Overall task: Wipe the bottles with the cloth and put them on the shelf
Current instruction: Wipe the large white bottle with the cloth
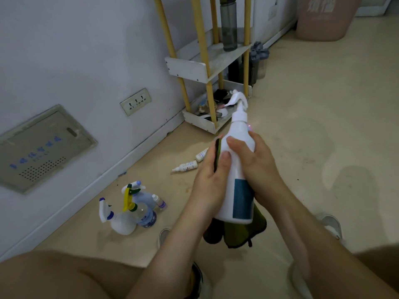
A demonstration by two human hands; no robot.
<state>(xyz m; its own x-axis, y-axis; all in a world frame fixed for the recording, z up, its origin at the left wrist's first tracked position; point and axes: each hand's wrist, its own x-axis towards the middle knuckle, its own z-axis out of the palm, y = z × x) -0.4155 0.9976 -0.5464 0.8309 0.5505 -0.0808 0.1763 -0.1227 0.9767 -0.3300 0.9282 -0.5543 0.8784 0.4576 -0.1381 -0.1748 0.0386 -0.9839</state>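
Beige floor (323,126) before a shelf (187,67), above it a spray bottle (237,169) clasped mid-body in the curled right hand (257,165), left hand (207,182) wrapping the cloth (237,231) round its side; probably light, stiff, slick, best gripped mid-body.

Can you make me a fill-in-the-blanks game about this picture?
The right hand grips a ____ spray bottle.
The left hand presses a ____ cloth against it.
Two small bottles lie flat on the ____.
A tall grey bottle stands on the ____.
Missing words: white, green, floor, shelf.
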